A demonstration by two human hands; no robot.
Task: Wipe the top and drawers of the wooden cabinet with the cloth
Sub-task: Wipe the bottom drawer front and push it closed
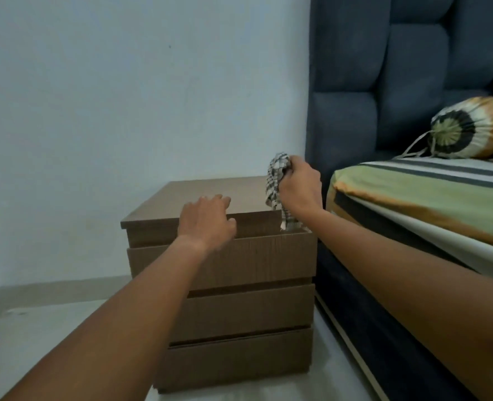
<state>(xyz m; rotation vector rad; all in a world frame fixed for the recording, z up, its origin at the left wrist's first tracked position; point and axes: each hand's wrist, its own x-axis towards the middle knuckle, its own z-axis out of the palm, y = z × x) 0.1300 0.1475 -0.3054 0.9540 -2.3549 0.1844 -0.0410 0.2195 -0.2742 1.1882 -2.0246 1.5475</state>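
A low wooden cabinet (239, 308) with three drawers stands against the pale wall. Its flat brown top (207, 195) is bare. The top drawer (256, 256) looks pulled out a little. My left hand (206, 218) rests with fingers spread over the front edge of the cabinet top, holding nothing. My right hand (298, 186) hovers above the cabinet's right rear corner, shut on a bunched black-and-white checked cloth (277, 183) whose loose end hangs down to the top drawer's right edge.
A bed (418, 204) with a striped green, white and orange sheet stands close against the cabinet's right side. Its dark blue padded headboard (384, 82) rises behind it. A patterned bolster (473, 128) lies on the bed. Pale floor (37, 328) spreads to the left.
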